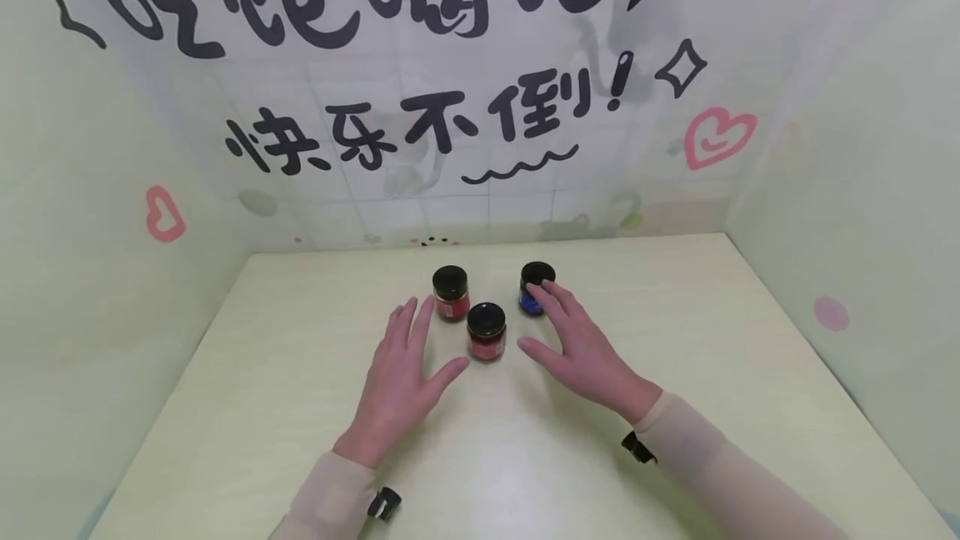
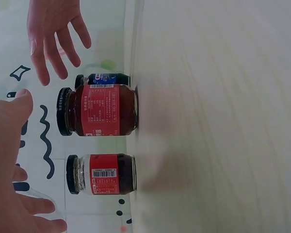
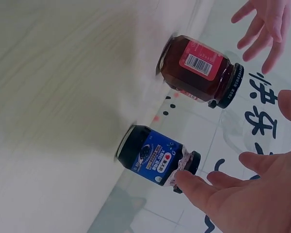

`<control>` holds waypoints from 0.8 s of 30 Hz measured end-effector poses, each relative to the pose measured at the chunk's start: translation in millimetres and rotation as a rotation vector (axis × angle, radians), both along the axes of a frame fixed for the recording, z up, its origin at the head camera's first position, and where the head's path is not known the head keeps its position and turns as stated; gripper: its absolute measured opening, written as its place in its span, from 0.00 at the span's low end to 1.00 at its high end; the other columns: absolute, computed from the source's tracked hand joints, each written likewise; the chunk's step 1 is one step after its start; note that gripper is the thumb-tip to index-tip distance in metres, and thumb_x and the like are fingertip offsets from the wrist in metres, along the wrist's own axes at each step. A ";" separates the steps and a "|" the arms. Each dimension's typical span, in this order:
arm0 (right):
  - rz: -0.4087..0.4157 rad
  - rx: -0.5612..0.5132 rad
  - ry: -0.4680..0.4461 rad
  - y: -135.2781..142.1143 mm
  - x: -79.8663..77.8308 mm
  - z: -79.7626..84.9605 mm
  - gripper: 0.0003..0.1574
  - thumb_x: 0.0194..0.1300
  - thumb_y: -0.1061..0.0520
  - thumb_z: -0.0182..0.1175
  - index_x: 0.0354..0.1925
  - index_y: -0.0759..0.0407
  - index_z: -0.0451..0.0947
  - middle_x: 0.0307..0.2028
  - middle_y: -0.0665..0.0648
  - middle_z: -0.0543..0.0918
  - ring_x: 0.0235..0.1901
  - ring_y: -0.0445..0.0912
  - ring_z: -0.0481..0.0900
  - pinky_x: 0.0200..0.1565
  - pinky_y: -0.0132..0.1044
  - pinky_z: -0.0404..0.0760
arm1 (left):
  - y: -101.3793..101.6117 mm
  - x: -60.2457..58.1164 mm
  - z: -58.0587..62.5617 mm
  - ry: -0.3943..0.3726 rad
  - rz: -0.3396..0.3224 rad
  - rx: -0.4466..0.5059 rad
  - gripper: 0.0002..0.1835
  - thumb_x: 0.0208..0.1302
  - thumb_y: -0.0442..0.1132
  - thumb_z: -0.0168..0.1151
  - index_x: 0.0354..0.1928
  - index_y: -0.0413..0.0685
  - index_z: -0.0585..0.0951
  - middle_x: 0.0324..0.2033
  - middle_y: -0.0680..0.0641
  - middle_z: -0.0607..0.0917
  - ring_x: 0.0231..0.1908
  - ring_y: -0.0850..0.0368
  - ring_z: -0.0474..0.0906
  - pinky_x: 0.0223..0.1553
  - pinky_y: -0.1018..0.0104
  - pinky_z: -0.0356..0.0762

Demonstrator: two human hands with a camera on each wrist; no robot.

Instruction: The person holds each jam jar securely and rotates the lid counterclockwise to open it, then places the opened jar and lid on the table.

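Three small glass jars with black lids stand upright on the table. The nearest is a red-labelled jar of dark red contents, between my two hands. Behind it to the left is another red-labelled jar; a blue-labelled jar stands at the back right. My left hand hovers left of the red-labelled jars, fingers spread and holding nothing. My right hand reaches over the blue-labelled jar with loosely extended fingers; they overlap its lid in the head view, and I cannot tell whether they touch it.
A pale wood-grain table fills the space under the hands. White printed walls enclose it at the back and sides, the back wall carrying dark lettering. Black wrist devices show at the left cuff and the right cuff.
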State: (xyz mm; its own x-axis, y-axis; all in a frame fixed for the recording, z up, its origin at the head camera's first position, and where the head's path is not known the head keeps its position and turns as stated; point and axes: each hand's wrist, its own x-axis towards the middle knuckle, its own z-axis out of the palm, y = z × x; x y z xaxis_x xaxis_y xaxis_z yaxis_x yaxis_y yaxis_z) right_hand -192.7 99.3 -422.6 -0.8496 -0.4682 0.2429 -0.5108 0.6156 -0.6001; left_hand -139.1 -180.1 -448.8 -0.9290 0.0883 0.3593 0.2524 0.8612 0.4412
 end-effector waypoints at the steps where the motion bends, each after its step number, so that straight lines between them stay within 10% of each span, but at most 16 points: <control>1: 0.005 -0.003 0.000 0.0 -0.6 0.0 0.47 0.71 0.31 0.54 0.79 0.39 0.49 0.77 0.57 0.52 0.73 0.55 0.58 0.65 0.61 0.66 | 0.7 -0.1 0.8 0.004 -0.006 0.004 0.51 0.64 0.72 0.56 0.81 0.58 0.48 0.76 0.38 0.55 0.75 0.36 0.49 0.67 0.36 0.58; 24: 0.085 -0.205 -0.306 -4.7 -16.7 -7.7 0.45 0.72 0.33 0.55 0.78 0.45 0.54 0.74 0.50 0.62 0.65 0.56 0.71 0.61 0.51 0.75 | 17.6 -5.5 -0.8 -0.067 -0.060 0.247 0.44 0.69 0.58 0.62 0.78 0.49 0.57 0.74 0.49 0.63 0.72 0.51 0.59 0.69 0.47 0.61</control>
State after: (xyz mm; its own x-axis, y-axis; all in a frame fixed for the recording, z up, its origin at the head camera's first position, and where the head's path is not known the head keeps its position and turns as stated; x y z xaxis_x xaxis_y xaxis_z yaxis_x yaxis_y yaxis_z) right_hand -209.4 94.6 -430.3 -0.8574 -0.5084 0.0799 -0.3330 0.4298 -0.8393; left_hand -144.6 -162.6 -449.7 -0.9471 0.0613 0.3150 0.2632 0.7099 0.6532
